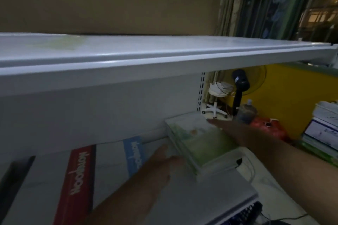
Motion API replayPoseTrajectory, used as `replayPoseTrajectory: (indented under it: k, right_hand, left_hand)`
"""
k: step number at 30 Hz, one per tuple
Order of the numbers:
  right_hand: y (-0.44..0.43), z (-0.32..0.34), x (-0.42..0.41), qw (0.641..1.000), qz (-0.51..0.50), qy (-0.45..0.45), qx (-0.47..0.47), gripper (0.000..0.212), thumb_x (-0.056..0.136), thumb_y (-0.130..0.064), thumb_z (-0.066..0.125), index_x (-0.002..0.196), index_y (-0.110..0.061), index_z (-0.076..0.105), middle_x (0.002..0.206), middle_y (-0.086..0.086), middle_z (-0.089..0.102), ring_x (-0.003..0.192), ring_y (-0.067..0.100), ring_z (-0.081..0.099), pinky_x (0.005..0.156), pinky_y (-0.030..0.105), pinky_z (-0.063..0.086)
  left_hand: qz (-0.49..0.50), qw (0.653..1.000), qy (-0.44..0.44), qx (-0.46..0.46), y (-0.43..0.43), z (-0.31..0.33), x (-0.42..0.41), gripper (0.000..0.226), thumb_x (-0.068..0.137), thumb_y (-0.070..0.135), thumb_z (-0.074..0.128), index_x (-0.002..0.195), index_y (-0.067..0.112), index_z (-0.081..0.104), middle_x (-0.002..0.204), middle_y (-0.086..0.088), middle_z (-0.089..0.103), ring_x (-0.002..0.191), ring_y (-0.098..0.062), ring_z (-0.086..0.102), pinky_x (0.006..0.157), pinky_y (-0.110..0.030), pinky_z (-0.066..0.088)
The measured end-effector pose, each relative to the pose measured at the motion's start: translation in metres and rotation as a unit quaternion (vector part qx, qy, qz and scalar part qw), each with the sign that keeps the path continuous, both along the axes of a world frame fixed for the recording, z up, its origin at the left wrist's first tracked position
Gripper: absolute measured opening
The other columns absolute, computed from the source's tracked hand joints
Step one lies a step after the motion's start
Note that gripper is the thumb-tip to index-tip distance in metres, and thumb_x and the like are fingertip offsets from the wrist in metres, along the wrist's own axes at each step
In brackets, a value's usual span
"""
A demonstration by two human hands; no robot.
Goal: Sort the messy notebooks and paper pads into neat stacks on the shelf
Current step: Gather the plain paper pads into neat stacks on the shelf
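A stack of green-covered paper pads [199, 144] lies on the lower white shelf [109, 162], at its right end. My left hand [161, 166] presses flat against the stack's left side with straight fingers. From the right, my right hand [232, 131] lies along the stack's right edge, fingers stretched toward the back. A red notebook [76, 184] and a blue-striped notebook [134, 153] lie flat on the shelf to the left. The whole view is blurred.
An upper white shelf [164, 55] overhangs the lower one just above the hands. A second pile of pads and papers [323, 133] stands at the far right. Behind the shelf end are a black fan [241, 86], a bottle and a red bag [268, 126].
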State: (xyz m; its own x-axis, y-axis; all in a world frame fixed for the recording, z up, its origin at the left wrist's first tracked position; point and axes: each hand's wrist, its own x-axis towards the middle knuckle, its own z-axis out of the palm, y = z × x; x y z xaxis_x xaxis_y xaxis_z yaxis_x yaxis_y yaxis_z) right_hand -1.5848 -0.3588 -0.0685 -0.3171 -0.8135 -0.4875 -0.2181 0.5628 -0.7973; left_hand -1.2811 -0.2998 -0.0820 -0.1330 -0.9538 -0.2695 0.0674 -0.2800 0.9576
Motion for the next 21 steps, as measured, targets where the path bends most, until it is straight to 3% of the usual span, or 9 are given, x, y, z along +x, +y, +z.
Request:
replayPoseTrajectory:
  k: [1,2,3,5,7,11,13,17,21]
  right_hand:
    - [-0.006,-0.004,-0.005,0.999,0.023,-0.030,0.022,0.109,0.032,-0.067,0.083,0.122,-0.011,0.057,0.114,0.017,0.065,0.097,0.030,0.067,0.093,0.042,0.052]
    - [-0.009,-0.006,-0.007,0.998,0.039,-0.029,0.042,0.099,0.037,-0.063,0.084,0.118,-0.010,0.060,0.112,0.017,0.067,0.096,0.031,0.068,0.091,0.043,0.053]
    - [-0.015,-0.011,-0.011,0.997,0.057,-0.024,0.051,0.085,0.048,-0.058,0.083,0.114,-0.008,0.062,0.108,0.017,0.068,0.094,0.031,0.069,0.088,0.042,0.055]
    - [-0.019,-0.016,-0.016,0.995,0.085,-0.005,0.048,0.062,0.067,-0.052,0.075,0.107,-0.005,0.065,0.099,0.018,0.070,0.090,0.030,0.069,0.080,0.038,0.057]
    - [-0.023,-0.023,-0.021,0.994,0.102,-0.002,0.042,0.060,0.072,-0.054,0.071,0.105,-0.004,0.066,0.097,0.018,0.071,0.087,0.030,0.069,0.077,0.038,0.057]
    - [-0.027,-0.031,-0.027,0.990,0.144,0.001,0.004,0.050,0.079,-0.057,0.062,0.096,-0.010,0.068,0.086,0.010,0.072,0.075,0.024,0.070,0.065,0.029,0.056]
    - [-0.027,-0.035,-0.030,0.986,0.163,0.010,-0.026,0.046,0.082,-0.057,0.059,0.093,-0.013,0.068,0.085,0.007,0.072,0.076,0.023,0.070,0.068,0.028,0.055]
    - [-0.027,-0.042,-0.031,0.984,0.163,0.027,-0.063,0.041,0.082,-0.057,0.059,0.086,-0.016,0.067,0.084,0.003,0.070,0.079,0.022,0.069,0.077,0.031,0.055]
    - [-0.016,-0.039,-0.029,0.979,0.172,0.031,-0.101,0.041,0.086,-0.055,0.055,0.095,-0.016,0.065,0.087,0.003,0.069,0.078,0.020,0.067,0.070,0.029,0.054]
  left_hand:
    - [-0.061,0.997,0.047,-0.006,-0.008,-0.008,-0.028,0.063,0.089,0.020,0.063,0.144,0.023,0.032,0.132,0.010,0.044,0.117,-0.014,0.047,0.095,-0.023,0.041]
    - [-0.094,0.992,0.075,0.026,-0.018,-0.005,-0.083,0.057,0.090,0.021,0.062,0.140,0.025,0.034,0.116,0.012,0.048,0.102,-0.011,0.051,0.084,-0.019,0.045]
    - [-0.116,0.991,0.062,0.022,-0.015,-0.013,-0.085,0.049,0.091,0.023,0.061,0.134,0.026,0.037,0.106,0.012,0.050,0.091,-0.010,0.053,0.076,-0.018,0.047]
    - [-0.060,0.993,0.066,0.082,-0.045,-0.030,-0.117,0.048,0.089,0.031,0.063,0.131,0.014,0.049,0.110,0.002,0.060,0.096,-0.018,0.058,0.084,-0.026,0.049]
    - [-0.038,0.991,0.064,0.112,-0.058,-0.044,-0.127,0.048,0.083,0.034,0.070,0.124,0.010,0.060,0.112,-0.009,0.067,0.100,-0.027,0.064,0.093,-0.037,0.050]
    - [0.018,0.993,0.085,0.078,-0.066,-0.056,-0.153,0.069,0.058,0.031,0.083,0.120,0.009,0.061,0.110,-0.014,0.070,0.094,-0.032,0.069,0.088,-0.047,0.054]
    - [0.048,0.996,0.061,0.052,-0.062,-0.060,-0.160,0.073,0.051,0.031,0.085,0.117,0.010,0.061,0.107,-0.013,0.071,0.090,-0.030,0.071,0.082,-0.047,0.057]
    - [0.070,0.996,0.048,0.014,-0.052,-0.060,-0.160,0.029,0.081,0.013,0.073,0.109,0.010,0.066,0.099,-0.010,0.072,0.082,-0.022,0.071,0.065,-0.028,0.058]
    - [0.070,0.996,0.044,-0.023,-0.040,-0.053,-0.162,0.020,0.084,0.008,0.069,0.102,0.015,0.066,0.101,-0.009,0.072,0.077,-0.017,0.071,0.060,-0.023,0.056]
